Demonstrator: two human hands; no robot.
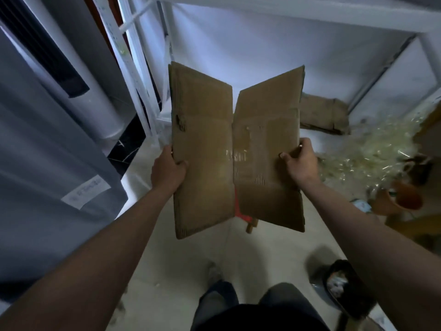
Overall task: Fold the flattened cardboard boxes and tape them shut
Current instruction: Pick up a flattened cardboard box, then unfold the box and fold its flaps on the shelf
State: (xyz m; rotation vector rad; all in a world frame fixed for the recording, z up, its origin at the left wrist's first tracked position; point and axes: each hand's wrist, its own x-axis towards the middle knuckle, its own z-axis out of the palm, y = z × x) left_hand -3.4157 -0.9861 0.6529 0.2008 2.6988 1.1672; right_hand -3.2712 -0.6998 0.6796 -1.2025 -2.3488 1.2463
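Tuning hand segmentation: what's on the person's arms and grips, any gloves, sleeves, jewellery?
Left grip and right grip are bare hands: no gloves, rings or watch visible. Left forearm and right forearm bare too, no sleeves in view.

I count two brown flattened cardboard boxes. One is the held box (pixel 205 149), up in the air with its two panels spread like an open book. The second box (pixel 324 115) lies creased on the floor behind the held box, to its right.

Two bare hands grip the held box: one left hand (pixel 168 169) on its left edge and one right hand (pixel 301 161) on its right edge.

Right of the held box there is one heap of crumpled clear plastic (pixel 372 149) and one orange-brown roll (pixel 403 199). Below it to the right sits one black slipper (pixel 343 285).

Left of it stands one tall grey cabinet (pixel 35 151) with one white label (pixel 86 191), and one white round column (pixel 95 99).
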